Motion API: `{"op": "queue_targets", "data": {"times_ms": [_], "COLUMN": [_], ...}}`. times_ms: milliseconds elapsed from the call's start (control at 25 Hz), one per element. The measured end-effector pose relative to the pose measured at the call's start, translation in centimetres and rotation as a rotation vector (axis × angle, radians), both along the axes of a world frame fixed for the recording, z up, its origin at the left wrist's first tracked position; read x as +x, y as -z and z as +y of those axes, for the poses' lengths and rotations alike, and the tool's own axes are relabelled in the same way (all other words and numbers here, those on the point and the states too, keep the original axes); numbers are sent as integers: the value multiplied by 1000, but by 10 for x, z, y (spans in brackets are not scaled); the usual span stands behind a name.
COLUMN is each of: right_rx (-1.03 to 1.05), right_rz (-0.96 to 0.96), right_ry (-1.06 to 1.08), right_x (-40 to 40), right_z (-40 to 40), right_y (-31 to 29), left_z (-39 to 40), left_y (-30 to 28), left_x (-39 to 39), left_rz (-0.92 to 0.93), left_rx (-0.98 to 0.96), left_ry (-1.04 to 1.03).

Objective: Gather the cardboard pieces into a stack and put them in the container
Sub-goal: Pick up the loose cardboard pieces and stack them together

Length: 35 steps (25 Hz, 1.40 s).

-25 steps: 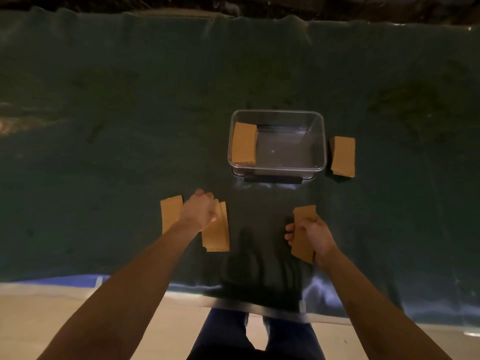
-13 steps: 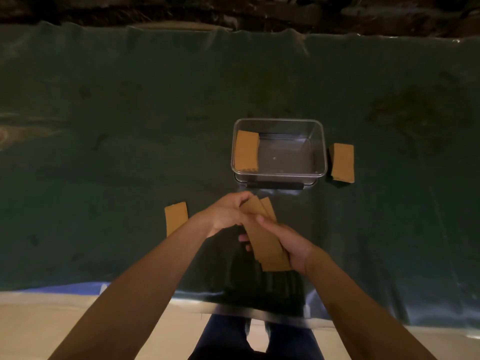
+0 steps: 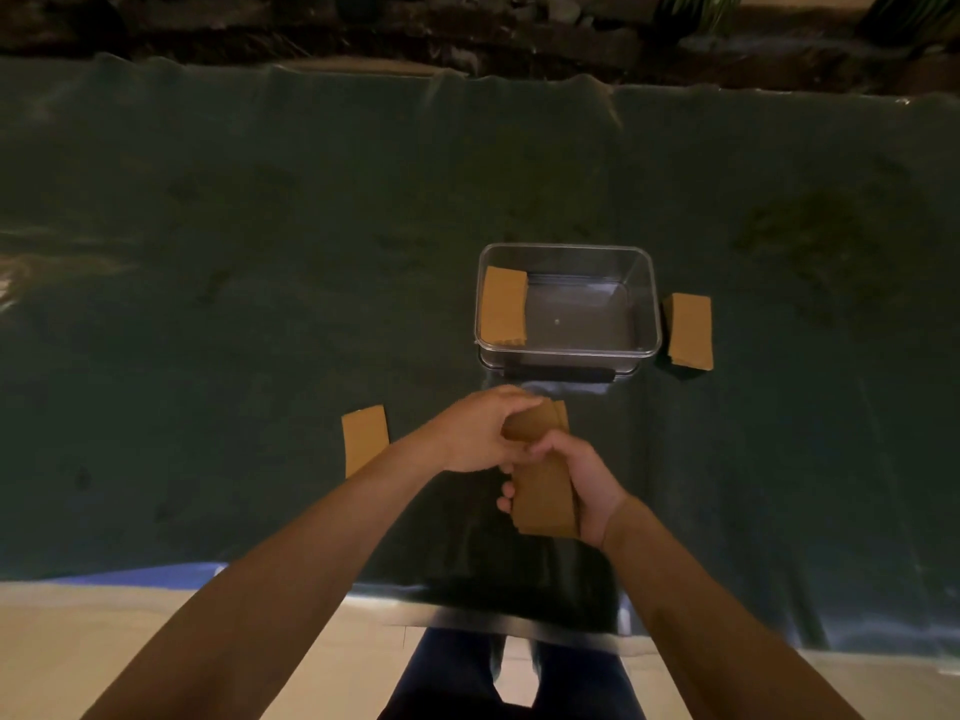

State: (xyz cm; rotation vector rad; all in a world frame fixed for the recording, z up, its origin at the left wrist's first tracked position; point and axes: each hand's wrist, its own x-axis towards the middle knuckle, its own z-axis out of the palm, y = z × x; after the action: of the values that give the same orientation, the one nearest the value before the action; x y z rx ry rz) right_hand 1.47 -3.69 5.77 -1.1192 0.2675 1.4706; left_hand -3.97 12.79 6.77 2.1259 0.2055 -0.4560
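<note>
Dim light; dark green cloth (image 3: 260, 304) (wrinkled) covers the table, pale floor (image 3: 104, 641) below.

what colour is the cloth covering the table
Dark green cloth, plain with no pattern, in the head view.

No readable text, labels, brands or numbers on anything in view.

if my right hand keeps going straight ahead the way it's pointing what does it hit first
Most likely the near wall of the clear container. The right hand, holding the cardboard stack together with the left hand, points toward it, though height is unclear.
</note>
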Motion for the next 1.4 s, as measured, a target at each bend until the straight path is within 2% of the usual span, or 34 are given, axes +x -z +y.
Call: {"op": "queue_targets", "data": {"times_ms": [80, 120, 240, 320, 440, 600, 760, 1040, 1240, 1400], "right_rx": [-21, -24, -21, 20, 73, -94, -73, -78, -91, -131], "right_rz": [-24, -47, -128, -125, -101, -93, -67, -107, -50, -91], "right_ry": [29, 27, 33, 57, 114, 121, 127, 165, 154, 158], "right_x": [4, 7, 6, 3, 4, 2, -7, -10, -10, -11], "right_z": [1, 2, 8, 14, 13, 21, 29, 32, 32, 39], "right_y": [0, 1, 3, 0, -1, 1, 0, 2, 3, 5], "left_z": [-3, -6, -17, -20, -16, -14, -13, -13, -7, -7], "left_y": [-4, -5, -3, -1, -2, -7, -12, -11, -5, -3], "left_x": [-8, -11, -22, -26, -29, -33, -38, -41, -40, -41], "left_rz": [101, 87, -64, -139, -193, -189, -186, -273, -263, -272], "left_rx": [-215, -209, 141, 226, 225, 215, 195, 295, 425, 433], "left_ry": [-19, 13, 188, 175, 147, 181, 145, 198, 210, 199]}}
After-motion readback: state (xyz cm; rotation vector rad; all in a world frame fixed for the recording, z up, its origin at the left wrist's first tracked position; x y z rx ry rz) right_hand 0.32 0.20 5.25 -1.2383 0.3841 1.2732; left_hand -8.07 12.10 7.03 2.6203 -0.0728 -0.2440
